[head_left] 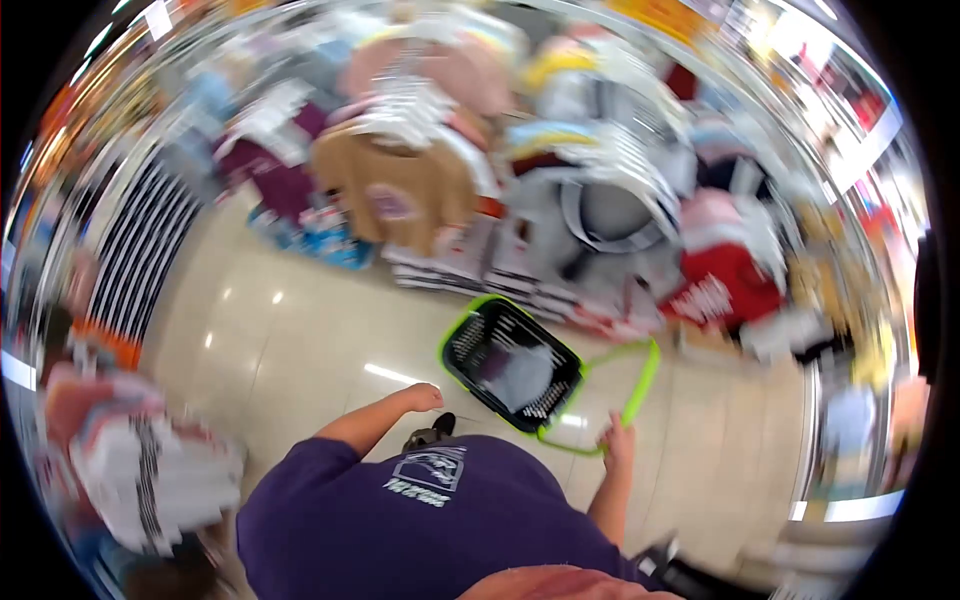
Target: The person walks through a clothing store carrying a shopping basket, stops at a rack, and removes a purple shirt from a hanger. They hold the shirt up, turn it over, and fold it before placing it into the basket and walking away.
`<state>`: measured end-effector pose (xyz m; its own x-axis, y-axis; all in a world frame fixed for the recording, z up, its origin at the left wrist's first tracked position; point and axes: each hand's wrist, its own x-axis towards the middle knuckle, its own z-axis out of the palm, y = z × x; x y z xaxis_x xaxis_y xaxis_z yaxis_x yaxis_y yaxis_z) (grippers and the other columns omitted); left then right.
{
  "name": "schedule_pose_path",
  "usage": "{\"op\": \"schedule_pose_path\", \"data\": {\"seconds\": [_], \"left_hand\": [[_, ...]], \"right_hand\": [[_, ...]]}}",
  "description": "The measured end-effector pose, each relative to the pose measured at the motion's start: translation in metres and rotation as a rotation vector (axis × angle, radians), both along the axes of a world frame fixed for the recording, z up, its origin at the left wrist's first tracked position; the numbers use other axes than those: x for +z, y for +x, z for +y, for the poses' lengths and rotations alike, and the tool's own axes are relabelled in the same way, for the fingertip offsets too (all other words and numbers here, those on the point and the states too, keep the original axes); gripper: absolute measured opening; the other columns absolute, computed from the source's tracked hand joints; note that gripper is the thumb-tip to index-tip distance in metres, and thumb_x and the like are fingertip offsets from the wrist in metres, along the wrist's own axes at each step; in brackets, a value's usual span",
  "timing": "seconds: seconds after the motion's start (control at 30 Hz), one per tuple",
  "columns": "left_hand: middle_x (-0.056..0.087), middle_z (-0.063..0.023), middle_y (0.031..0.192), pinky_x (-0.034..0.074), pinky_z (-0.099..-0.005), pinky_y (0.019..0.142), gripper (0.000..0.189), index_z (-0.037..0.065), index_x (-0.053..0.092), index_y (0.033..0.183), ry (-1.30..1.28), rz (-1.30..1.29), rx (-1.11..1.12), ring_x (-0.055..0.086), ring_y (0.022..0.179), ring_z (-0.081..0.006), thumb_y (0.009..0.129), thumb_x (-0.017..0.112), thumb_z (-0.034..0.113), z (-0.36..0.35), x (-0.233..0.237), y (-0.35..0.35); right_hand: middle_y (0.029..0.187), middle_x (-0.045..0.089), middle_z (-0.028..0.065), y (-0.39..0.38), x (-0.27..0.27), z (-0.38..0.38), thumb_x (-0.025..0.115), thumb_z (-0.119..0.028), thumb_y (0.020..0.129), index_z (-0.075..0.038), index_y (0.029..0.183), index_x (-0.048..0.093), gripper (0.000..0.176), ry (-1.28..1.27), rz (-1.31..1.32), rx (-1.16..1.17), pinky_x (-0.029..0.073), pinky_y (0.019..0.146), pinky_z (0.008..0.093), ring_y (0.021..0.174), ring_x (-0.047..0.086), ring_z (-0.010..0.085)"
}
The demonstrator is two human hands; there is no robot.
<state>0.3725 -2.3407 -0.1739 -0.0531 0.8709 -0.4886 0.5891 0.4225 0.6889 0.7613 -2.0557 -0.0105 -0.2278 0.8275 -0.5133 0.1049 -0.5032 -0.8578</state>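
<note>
A black shopping basket with a lime-green rim [462, 322] is in front of me, low over the tiled floor. Its long green pull handle [648, 385] swings out to the right, and the fingers of my right hand [618, 440] are wrapped round it. Inside the basket lie a pale grey-blue cloth item [528, 378] and a darker purple one [494, 366], both blurred. My left hand [424, 397] hangs to the left of the basket, apart from it, with its fingers curled in and nothing visible in them.
Racks of hanging clothes run across the front, among them a tan sweater [395, 185], grey garments [615, 215] and a red top [722, 285]. White clothes [155, 465] hang close at left. Shiny beige floor [270, 310] lies between the racks.
</note>
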Motion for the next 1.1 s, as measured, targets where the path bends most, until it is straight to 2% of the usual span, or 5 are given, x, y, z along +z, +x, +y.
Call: {"op": "schedule_pose_path", "data": {"seconds": [0.13,0.27,0.5,0.83,1.1], "left_hand": [[0.066,-0.0025,0.095,0.049,-0.0292,0.073,0.035,0.006,0.065,0.105,-0.057,-0.451,0.055,0.062,0.086,-0.0121,0.093,0.057,0.038,0.142,0.075,0.11],[0.064,-0.0017,0.098,0.048,-0.026,0.076,0.038,0.005,0.057,0.119,-0.076,-0.758,0.094,0.06,0.09,-0.0112,0.097,0.053,0.035,0.251,0.129,0.247],[0.066,-0.0087,0.094,0.051,-0.0317,0.073,0.018,0.005,0.061,0.1,-0.232,-1.025,0.275,0.063,0.087,-0.0177,0.095,0.058,0.022,0.354,0.114,0.39],[0.053,-0.0032,0.071,0.041,-0.0269,0.045,0.025,0.013,0.046,0.096,-0.129,-0.961,0.476,0.049,0.052,-0.0134,0.092,0.062,0.032,0.467,0.112,0.438],[0.041,-0.0004,0.062,0.034,-0.0285,0.043,0.033,0.014,0.044,0.102,-0.045,-0.898,0.686,0.038,0.046,-0.0127,0.096,0.05,0.045,0.528,0.11,0.478]], "right_hand": [[0.067,0.05,0.0022,0.035,-0.012,0.01,0.063,-0.02,0.09,-0.003,0.111,0.052,0.029,0.048,0.035,0.169,0.047,0.05,0.0306,0.056,0.052,0.0146],[0.081,0.06,0.0078,0.074,-0.018,0.02,0.06,-0.011,0.088,0.0,0.116,0.05,0.031,0.091,0.078,0.343,0.051,0.063,0.0318,0.068,0.061,0.0171],[0.087,0.067,0.0084,0.184,-0.013,0.05,0.058,-0.017,0.089,0.001,0.118,0.056,0.034,0.451,-0.087,0.646,0.05,0.076,0.0314,0.084,0.064,0.0187],[0.092,0.065,0.0072,0.409,-0.035,0.082,0.061,-0.026,0.089,-0.002,0.119,0.06,0.039,-0.037,-0.138,-0.121,0.05,0.068,0.0275,0.08,0.062,0.0139],[0.094,0.064,0.0071,0.498,-0.029,0.086,0.061,-0.03,0.09,-0.002,0.118,0.059,0.04,-0.201,-0.119,-0.222,0.049,0.066,0.0259,0.08,0.063,0.0135]]}}
